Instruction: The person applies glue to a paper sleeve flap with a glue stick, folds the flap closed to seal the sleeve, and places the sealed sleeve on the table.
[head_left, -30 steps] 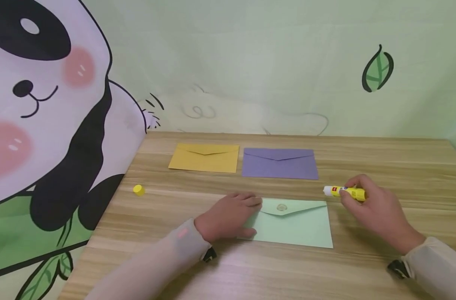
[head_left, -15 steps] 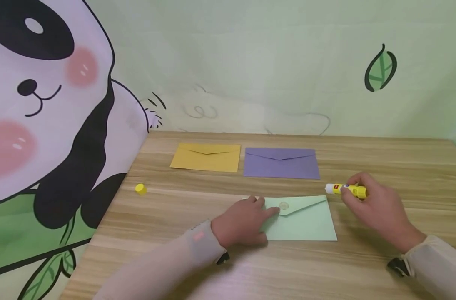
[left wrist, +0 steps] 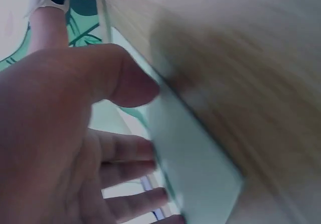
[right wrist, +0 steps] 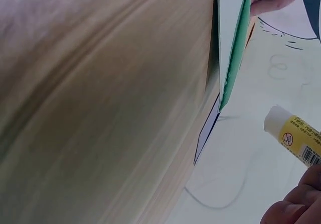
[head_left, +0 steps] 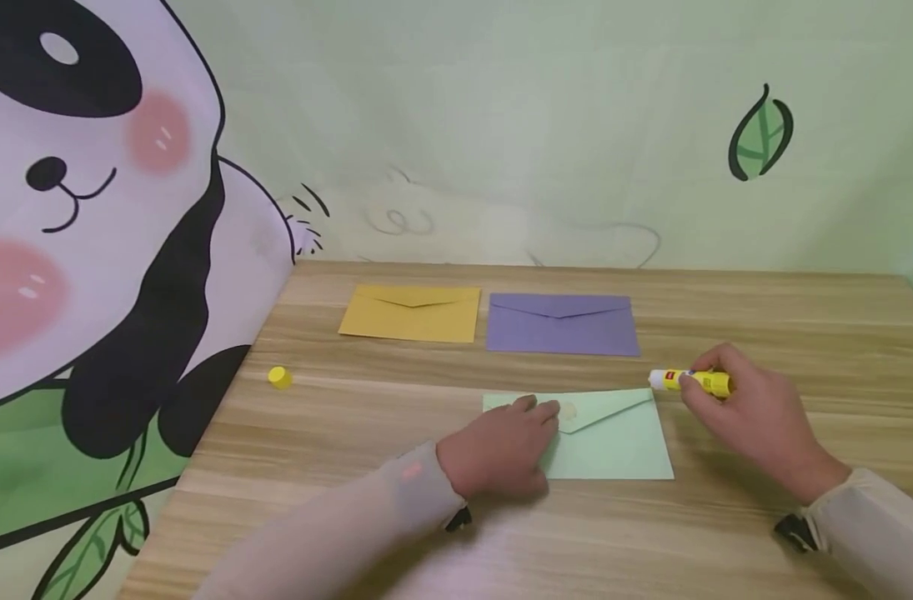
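A pale green envelope (head_left: pixel 614 450) lies flap side up near the middle of the table, a round mark on its flap. My left hand (head_left: pixel 501 446) rests on its left part, fingers on the flap and the thumb by the near edge; in the left wrist view the fingers (left wrist: pixel 133 201) are fairly straight. To the right of the envelope my right hand (head_left: pixel 764 412) pinches an uncapped yellow glue stick (head_left: pixel 707 382) between thumb and fingers, its white end pointing left. The glue stick (right wrist: pixel 298 133) also shows in the right wrist view, apart from the envelope.
A yellow envelope (head_left: pixel 411 321) and a purple envelope (head_left: pixel 563 332) lie side by side toward the back of the wooden table (head_left: pixel 336 425). On the left lies a small yellow cap (head_left: pixel 279 377). A panda-printed backdrop (head_left: pixel 456 125) hangs behind.
My left hand has moved right across the green envelope's flap, and the envelope has turned slightly. The right hand with the glue stick has stayed almost in place.
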Motion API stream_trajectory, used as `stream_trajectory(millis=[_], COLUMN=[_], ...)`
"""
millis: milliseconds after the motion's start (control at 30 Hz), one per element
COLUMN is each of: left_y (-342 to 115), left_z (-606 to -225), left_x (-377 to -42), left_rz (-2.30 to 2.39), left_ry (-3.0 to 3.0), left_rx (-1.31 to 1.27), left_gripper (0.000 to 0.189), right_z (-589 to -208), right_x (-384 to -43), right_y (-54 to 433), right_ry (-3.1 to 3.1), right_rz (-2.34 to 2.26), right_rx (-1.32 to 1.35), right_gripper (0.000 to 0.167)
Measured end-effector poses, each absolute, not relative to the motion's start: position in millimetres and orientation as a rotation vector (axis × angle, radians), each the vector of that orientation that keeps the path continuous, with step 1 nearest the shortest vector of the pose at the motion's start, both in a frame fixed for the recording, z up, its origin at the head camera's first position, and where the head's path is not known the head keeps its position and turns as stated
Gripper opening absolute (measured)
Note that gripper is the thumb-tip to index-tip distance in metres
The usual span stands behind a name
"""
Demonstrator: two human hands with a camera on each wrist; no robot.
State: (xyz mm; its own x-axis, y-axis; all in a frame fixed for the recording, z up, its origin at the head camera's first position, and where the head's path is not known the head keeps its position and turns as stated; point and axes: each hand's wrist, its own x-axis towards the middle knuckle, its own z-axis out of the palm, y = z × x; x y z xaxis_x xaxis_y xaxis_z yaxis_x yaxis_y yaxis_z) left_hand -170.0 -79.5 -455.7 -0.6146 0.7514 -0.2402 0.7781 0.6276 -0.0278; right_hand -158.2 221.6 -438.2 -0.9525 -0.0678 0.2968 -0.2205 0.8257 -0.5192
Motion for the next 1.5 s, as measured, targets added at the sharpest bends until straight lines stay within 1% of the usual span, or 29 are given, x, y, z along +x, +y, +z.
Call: stream_trajectory(millis=[200,400,633,733,933,1033,1267,1500], left_y=[-76.9,-69.4,-61.7,-59.0,-45.6,-34.2,-16.5,-3.9], left_z=[-457.3,-461.1,-456.7,-459.8,-469.3,-471.6,-468.4,-469.0], left_x=[-169.8,-169.0,-172.2,-173.5,-175.9,-176.4,-177.3,-179.5], left_rz=[-0.175,-0.155,-0.276,-0.27,-0.275,-0.334,-0.558,-0.607], left_ry=[2.668,2.701,2.74,2.724,2.778,2.809,2.87,2.866], left_rx=[1.246,1.248,1.302,1.35,1.399,1.386,1.358,1.281], left_gripper=[0.054,0.064,0.045,0.042,0.025,0.026,0.046,0.056], right_z=[-437.3,-438.6,-437.2,-436.3,-436.9,-438.1,-438.5,-436.7], right_x=[-158.6,-157.7,-160.0,-159.3,-157.6,-157.1,-156.5,-156.1], right_y=[221.8,223.0,222.8,223.2,225.8,226.5,227.1,229.9], right_ry=[-2.742,-2.754,-2.752,-2.761,-2.751,-2.732,-2.713,-2.752], right_rz=[0.835,0.826,0.817,0.817,0.799,0.782,0.789,0.783], right_rx=[0.221,0.218,0.25,0.237,0.233,0.247,0.253,0.227], right_gripper=[0.012,0.012,0.012,0.013,0.014,0.013,0.014,0.016])
